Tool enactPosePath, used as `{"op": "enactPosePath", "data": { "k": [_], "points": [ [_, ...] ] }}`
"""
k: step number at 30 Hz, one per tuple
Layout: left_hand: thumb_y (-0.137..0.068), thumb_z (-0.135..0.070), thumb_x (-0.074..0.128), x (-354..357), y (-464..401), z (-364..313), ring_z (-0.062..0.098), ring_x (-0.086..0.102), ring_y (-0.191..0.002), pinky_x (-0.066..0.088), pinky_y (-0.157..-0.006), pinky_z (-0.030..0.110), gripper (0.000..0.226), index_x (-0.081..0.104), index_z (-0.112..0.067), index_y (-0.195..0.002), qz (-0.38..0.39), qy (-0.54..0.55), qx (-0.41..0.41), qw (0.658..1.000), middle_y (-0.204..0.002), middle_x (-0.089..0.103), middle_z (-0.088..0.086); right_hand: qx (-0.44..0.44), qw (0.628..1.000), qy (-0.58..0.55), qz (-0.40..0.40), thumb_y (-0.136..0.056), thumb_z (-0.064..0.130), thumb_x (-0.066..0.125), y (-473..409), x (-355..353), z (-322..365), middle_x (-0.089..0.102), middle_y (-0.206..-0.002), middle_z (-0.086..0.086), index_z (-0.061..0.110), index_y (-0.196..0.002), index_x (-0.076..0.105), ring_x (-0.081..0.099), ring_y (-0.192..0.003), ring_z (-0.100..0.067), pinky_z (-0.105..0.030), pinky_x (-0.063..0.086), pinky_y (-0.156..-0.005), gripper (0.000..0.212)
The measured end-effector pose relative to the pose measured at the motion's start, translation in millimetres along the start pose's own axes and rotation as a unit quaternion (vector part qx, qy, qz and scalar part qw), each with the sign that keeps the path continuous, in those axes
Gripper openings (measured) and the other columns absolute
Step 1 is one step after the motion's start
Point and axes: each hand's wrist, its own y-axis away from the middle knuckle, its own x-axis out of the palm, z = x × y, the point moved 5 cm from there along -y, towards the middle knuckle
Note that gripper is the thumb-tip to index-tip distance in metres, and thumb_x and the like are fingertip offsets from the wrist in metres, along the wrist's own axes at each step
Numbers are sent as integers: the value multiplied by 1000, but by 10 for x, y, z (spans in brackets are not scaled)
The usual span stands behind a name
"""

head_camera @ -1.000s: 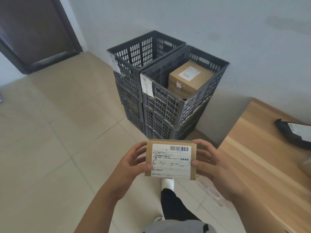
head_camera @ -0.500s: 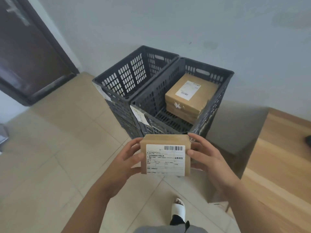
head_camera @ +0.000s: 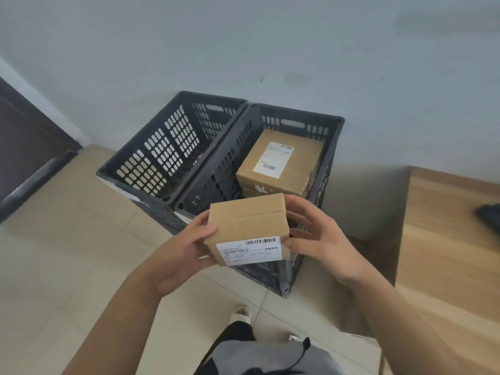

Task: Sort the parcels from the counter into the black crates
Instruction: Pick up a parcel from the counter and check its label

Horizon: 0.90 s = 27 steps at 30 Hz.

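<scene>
Cardboard parcel (head_camera: 247, 221) held level between both hands, label toward the person.

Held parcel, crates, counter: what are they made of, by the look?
Held parcel: matte brown cardboard, folded flap seam, white paper label.
Crates: likely moulded black plastic, slotted walls, dull sheen.
Counter: wood or wood-look laminate; streaky grain, which one unclear.

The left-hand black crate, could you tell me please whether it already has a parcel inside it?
No, the left crate shows only its bare perforated walls, while the one parcel already sorted lies in the right crate.
</scene>
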Motion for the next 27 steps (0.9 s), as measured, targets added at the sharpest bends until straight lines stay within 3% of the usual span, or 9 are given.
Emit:
{"op": "enactPosePath", "data": {
  "k": [3,5,8,11,16,19,22,24,27],
  "points": [
    [-94,-32,59,-23,-376,-195,28,66,-123,56,-98,40,48,55,-23,-141,37,-28,-11,999,-133,69,10,12,1000,22,-18,-87,-2,75,-193,-97,-18,58,-143,23,34,-148,47,49,-136,1,-25,44,-106,76],
    [-93,-33,68,-73,-662,-332,28,66,-122,59,-94,38,49,58,-21,-139,49,-50,-20,997,-131,70,10,35,998,39,-39,-87,-3,74,-352,-152,-72,56,-140,33,37,-147,45,47,-133,10,-12,41,-105,77],
    [-90,-33,75,-218,-1199,-469,30,68,-116,58,-93,45,44,61,-26,-131,16,-100,-49,994,-127,71,8,105,971,55,-207,-90,18,71,-580,-303,-271,42,-157,16,35,-153,40,36,-145,-6,-37,29,-124,72],
    [-89,-32,77,-361,-1775,-432,27,62,-116,55,-97,52,45,57,-30,-129,-28,-171,-91,981,-127,67,3,237,909,38,-340,-99,33,64,-722,-310,-572,28,-167,-1,29,-160,28,32,-151,-25,-48,31,-120,71],
    [-85,-34,81,-412,-2585,34,34,50,-118,48,-102,60,69,43,-29,-141,-31,-225,-199,953,-135,50,8,356,846,149,-369,-96,47,61,-889,-29,-1070,21,-168,-8,22,-163,11,29,-151,-35,-59,33,-119,87],
    [-85,-29,82,-393,-2937,302,38,46,-133,48,-104,60,83,33,-26,-152,-14,-227,-235,945,-148,43,11,372,804,224,-406,-96,47,58,-920,20,-1116,30,-163,-8,20,-159,19,32,-149,-34,-58,36,-117,79],
    [-85,-17,83,-375,-3263,592,33,46,-130,51,-103,55,92,26,-23,-157,23,-159,-261,952,-152,39,11,378,787,251,-419,-96,45,57,-942,25,-1106,38,-158,-7,19,-156,25,38,-144,-32,-56,41,-114,72],
    [-83,-13,84,-356,-3433,774,28,49,-125,53,-99,50,85,36,-18,-154,48,-101,-292,950,-151,42,9,381,780,260,-424,-96,43,57,-943,25,-1103,43,-154,-6,19,-153,29,42,-139,-31,-54,45,-111,68],
    [-88,-9,78,-321,-3607,963,25,49,-125,49,-106,47,50,60,-9,-135,60,-60,-322,943,-144,50,7,385,771,266,-431,-95,43,58,-960,31,-1077,49,-147,-6,20,-150,32,47,-132,-29,-53,49,-106,64]
  ]
}}
